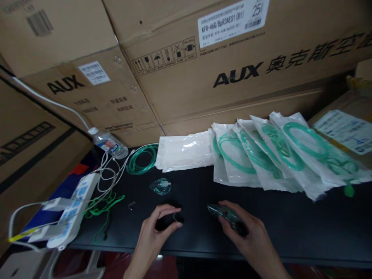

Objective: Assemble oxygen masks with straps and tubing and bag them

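Observation:
My left hand (159,226) is over the front of the dark table, thumb and fingertips curled round a thin curved strip (174,217), seemingly a metal nose clip. To its right, my right hand (247,226) grips a clear green oxygen mask (222,211) by its side; the fingers hide part of it. Another clear green mask (161,186) lies on the table beyond my left hand. Left of that hand is a small bent strip (131,205). Green tubing (142,159) sits coiled farther back, and a tangle of green elastic cord (106,207) lies at the left.
Several clear bags of green tubing (247,155) overlap at the back right, beside white packets (186,151). At the left are a power strip (77,207) with white cables and a plastic bottle (109,143). Large cardboard boxes (180,89) wall off the table's back.

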`<state>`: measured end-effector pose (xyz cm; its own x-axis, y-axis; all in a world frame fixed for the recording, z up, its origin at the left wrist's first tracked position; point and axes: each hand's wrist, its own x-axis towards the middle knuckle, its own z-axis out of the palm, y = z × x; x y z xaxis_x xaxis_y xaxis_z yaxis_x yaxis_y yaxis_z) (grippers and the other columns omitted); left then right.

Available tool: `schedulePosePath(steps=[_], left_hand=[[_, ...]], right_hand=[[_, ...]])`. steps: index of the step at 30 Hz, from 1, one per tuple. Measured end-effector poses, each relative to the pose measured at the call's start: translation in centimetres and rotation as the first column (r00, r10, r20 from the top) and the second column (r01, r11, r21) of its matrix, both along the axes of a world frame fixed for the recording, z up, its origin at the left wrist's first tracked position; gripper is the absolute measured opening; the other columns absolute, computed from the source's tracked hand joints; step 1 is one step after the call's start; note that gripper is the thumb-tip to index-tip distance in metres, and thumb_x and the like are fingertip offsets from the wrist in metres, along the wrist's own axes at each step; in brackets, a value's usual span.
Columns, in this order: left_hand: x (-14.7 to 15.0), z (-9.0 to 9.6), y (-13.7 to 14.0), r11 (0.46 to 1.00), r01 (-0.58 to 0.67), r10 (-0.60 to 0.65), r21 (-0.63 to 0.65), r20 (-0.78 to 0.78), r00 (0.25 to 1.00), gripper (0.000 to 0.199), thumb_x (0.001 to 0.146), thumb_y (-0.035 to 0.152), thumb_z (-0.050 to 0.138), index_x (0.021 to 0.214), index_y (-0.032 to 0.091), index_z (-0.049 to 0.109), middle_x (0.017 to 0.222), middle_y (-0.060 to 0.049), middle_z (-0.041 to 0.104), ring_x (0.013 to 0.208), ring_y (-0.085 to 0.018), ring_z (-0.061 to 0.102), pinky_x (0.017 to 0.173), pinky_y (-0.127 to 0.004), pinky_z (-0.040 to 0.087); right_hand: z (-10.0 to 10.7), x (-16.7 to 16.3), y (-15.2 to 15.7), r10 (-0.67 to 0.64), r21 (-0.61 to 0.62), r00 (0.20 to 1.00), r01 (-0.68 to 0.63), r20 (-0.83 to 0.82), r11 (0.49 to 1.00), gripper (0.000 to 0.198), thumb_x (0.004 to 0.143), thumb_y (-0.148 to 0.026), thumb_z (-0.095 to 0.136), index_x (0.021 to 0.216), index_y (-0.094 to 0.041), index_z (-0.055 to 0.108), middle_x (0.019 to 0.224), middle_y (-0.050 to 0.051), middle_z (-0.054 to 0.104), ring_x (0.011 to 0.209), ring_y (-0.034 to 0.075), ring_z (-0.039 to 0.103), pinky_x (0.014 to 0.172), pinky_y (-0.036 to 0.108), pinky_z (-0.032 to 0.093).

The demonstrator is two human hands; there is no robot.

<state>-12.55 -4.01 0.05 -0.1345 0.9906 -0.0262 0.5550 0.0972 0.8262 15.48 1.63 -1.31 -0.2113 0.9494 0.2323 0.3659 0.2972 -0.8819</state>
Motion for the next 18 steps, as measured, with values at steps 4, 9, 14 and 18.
schedulePosePath(steps=[4,9,14,18], left_hand=[[-0.9,-0.1,-0.3,0.997,0.019,-0.011,0.077,-0.102,0.995,0.024,0.088,0.04,0.077,0.11,0.03,0.075,0.111,-0.002,0.08,0.11,-0.023,0.073,0.098,-0.035,0.058],[-2.6,-0.1,-0.5,0.976,0.093,-0.038,0.198,-0.267,0.963,0.017,0.095,0.037,0.07,0.108,0.03,0.076,0.118,-0.003,0.079,0.116,-0.023,0.07,0.099,-0.037,0.059],[-4.9,0.2,-0.7,0.951,0.168,-0.038,0.261,-0.441,0.897,0.016,0.098,0.037,0.064,0.102,0.027,0.076,0.116,-0.005,0.079,0.111,-0.024,0.071,0.095,-0.04,0.061],[-6.8,0.8,-1.0,0.933,0.231,-0.047,0.277,-0.542,0.839,0.02,0.1,0.039,0.06,0.1,0.028,0.077,0.114,-0.004,0.079,0.108,-0.023,0.072,0.094,-0.04,0.062]], right_hand=[[-0.2,0.1,0.1,0.002,0.034,1.0,-0.002,0.015,0.999,0.028,0.089,-0.028,0.069,0.117,-0.025,0.071,0.098,0.001,0.082,0.08,0.015,0.079,0.077,0.015,0.06],[-0.4,0.3,0.2,-0.013,0.07,1.0,0.011,0.025,0.998,0.029,0.087,-0.031,0.072,0.115,-0.024,0.073,0.096,0.002,0.084,0.077,0.015,0.081,0.079,0.015,0.061],[-0.7,0.5,0.4,0.008,0.068,0.999,-0.01,0.036,0.998,0.029,0.086,-0.032,0.072,0.114,-0.024,0.073,0.099,0.002,0.084,0.081,0.017,0.082,0.078,0.016,0.062],[-1.0,0.7,0.4,0.042,0.072,0.997,-0.046,0.06,0.996,0.031,0.087,-0.031,0.072,0.117,-0.025,0.072,0.099,0.001,0.084,0.079,0.016,0.082,0.079,0.015,0.061]])
